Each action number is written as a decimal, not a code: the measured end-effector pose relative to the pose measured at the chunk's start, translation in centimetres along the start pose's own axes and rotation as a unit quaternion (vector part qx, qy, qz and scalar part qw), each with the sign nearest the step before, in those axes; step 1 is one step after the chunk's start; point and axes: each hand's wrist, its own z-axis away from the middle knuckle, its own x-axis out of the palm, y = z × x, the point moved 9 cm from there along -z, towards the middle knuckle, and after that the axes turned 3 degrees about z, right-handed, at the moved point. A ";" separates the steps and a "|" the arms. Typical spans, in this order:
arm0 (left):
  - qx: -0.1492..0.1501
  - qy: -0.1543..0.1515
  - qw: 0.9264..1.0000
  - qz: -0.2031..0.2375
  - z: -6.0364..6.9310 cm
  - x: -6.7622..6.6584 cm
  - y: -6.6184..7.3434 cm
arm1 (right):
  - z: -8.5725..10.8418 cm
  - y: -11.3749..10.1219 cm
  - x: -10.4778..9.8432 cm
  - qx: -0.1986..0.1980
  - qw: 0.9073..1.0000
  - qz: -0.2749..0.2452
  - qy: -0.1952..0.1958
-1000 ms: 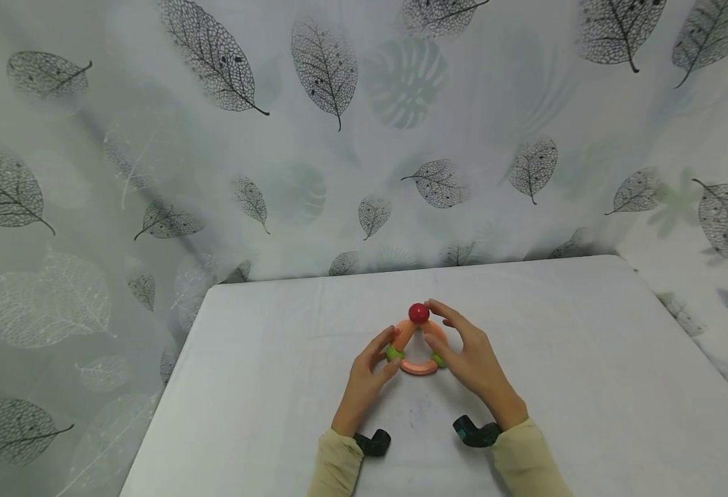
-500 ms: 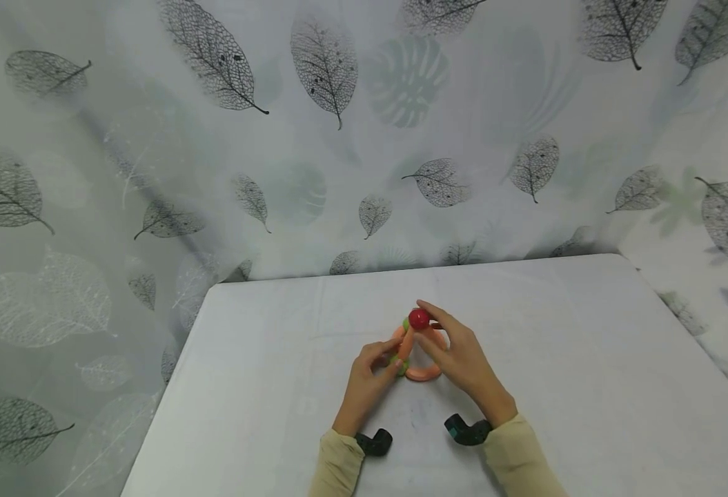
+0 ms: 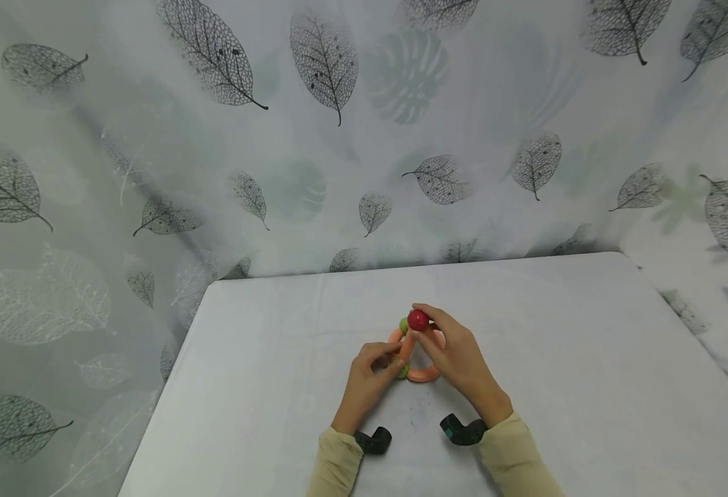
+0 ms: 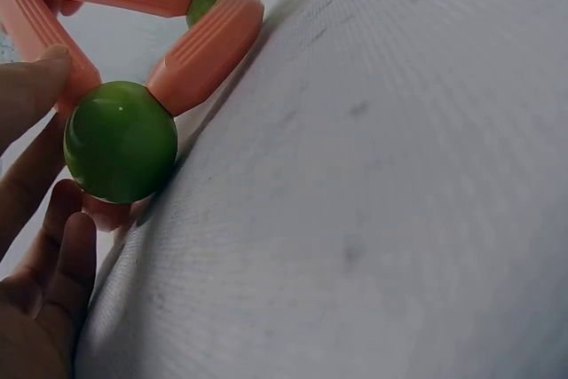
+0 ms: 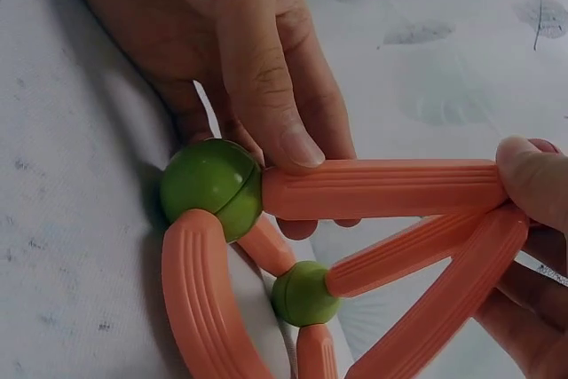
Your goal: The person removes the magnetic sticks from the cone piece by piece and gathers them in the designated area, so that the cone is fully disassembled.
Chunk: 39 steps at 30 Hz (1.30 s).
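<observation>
A toy frame of ribbed orange rods joined by green balls rises from the table to a red ball (image 3: 417,319) at its peak. My left hand (image 3: 366,383) pinches a straight orange rod (image 5: 390,189) close to a green ball (image 4: 122,141). At the peak, my right hand (image 3: 463,355) grips the rod ends by the red ball, its thumb (image 5: 532,175) on their tips. Along the base runs a curved orange rod (image 5: 202,281). Another green ball (image 5: 306,293) sits farther back. In the right wrist view the red ball is mostly hidden.
A white cloth covers the table (image 3: 264,386). Behind and beside it hangs a leaf-patterned curtain (image 3: 351,166). Dark wrist cameras are worn at the left wrist (image 3: 374,442) and right wrist (image 3: 463,429).
The frame has turned, bringing a green ball into sight behind the red one. My right hand has moved slightly left, and my left fingers have come in onto the rod.
</observation>
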 end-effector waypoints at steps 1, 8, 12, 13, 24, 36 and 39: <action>-0.004 -0.001 1.000 0.000 0.0 0.0 -0.1 | 0.0 -0.1 0.0 -0.003 1.000 0.003 0.003; 0.003 -0.007 1.000 0.001 -0.1 0.0 0.0 | 0.0 -0.4 -0.1 -0.010 1.000 0.013 0.017; -0.012 -0.007 1.000 -0.005 -0.2 0.0 -0.1 | -0.1 -0.5 -0.3 -0.010 1.000 0.015 0.022; -0.018 -0.006 1.000 -0.008 -0.2 -0.1 -0.2 | -0.2 -0.5 -0.3 -0.010 1.000 0.014 0.023; -0.047 -0.004 0.999 -0.016 -0.2 0.0 -0.3 | -0.2 -0.3 -0.5 0.004 1.000 0.009 0.028; -0.039 -0.001 0.999 -0.031 0.1 0.1 -0.6 | 0.2 -0.3 -0.9 0.007 0.999 0.008 0.031; -0.039 0.001 0.999 -0.033 0.1 -0.1 -0.6 | 0.1 -0.3 -1.0 0.004 0.999 0.005 0.034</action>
